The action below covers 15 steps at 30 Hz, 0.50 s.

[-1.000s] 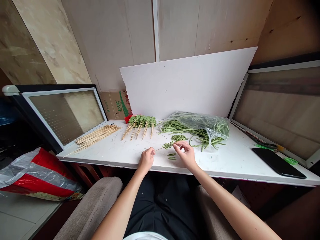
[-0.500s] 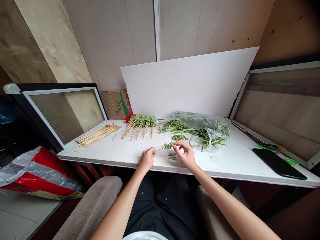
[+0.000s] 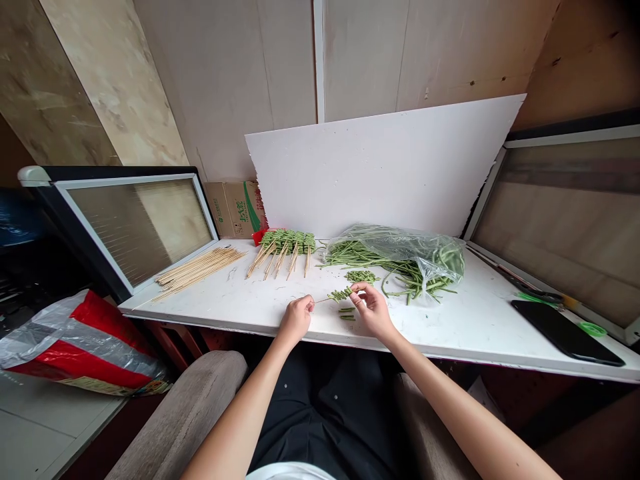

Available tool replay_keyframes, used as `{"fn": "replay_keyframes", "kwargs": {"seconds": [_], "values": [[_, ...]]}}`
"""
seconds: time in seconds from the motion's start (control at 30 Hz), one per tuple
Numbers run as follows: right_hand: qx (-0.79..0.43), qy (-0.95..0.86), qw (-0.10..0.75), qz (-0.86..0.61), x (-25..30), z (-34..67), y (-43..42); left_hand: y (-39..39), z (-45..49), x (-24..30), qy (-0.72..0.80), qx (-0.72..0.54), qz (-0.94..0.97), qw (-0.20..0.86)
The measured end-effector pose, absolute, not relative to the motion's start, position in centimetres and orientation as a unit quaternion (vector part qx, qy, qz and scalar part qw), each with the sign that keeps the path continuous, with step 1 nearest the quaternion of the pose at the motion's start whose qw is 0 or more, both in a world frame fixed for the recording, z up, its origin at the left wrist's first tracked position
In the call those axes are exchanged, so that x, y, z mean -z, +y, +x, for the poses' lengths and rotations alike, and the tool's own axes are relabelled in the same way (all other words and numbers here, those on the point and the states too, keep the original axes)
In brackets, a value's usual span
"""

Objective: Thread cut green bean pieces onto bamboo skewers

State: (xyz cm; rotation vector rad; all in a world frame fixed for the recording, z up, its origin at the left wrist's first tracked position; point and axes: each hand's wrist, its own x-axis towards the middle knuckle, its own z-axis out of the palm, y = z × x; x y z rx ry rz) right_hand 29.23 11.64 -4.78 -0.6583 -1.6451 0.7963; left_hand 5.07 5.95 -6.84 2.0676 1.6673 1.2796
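My left hand [image 3: 297, 317] is closed, pinching the bare end of a thin bamboo skewer [image 3: 323, 301] above the table. Several short green bean pieces [image 3: 339, 295] sit crosswise in a row along its other part. At that far end, my right hand [image 3: 373, 312] is closed with thumb and fingertips on a bean piece; the skewer's tip is hidden there. Below the skewer lie a few loose cut bean pieces [image 3: 347, 313]. Just beyond it is a small pile of cut beans [image 3: 361, 276].
Bean-loaded skewers [image 3: 287, 241] are stacked at the back, left of a clear plastic bag [image 3: 400, 243] of long beans. Bare skewers [image 3: 200, 270] lie to the left. A black phone [image 3: 565, 331] and scissors [image 3: 540, 291] are on the right. A white board [image 3: 385, 167] stands behind.
The whole view has shifted slightly. Both hands keep their hold at opposite ends of the skewer, with the right fingers barely changed on the bean piece.
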Motion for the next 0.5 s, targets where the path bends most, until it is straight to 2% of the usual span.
{"fn": "replay_keyframes", "kwargs": {"seconds": [0.33, 0.4, 0.5], "values": [[-0.384, -0.675, 0.565, -0.280, 5.3, 29.5, 12.6, 6.1, 5.1, 7.1, 0.572, -0.461, 0.674, 0.083], [-0.362, -0.693, 0.552, -0.289, 5.2, 30.0, 12.8, 6.2, 5.1, 7.2, 0.582, -0.468, 0.661, 0.080], [-0.264, -0.767, 0.495, -0.311, 4.9, 31.0, 13.2, 6.3, 5.1, 7.2, 0.595, -0.473, 0.644, 0.079]]}}
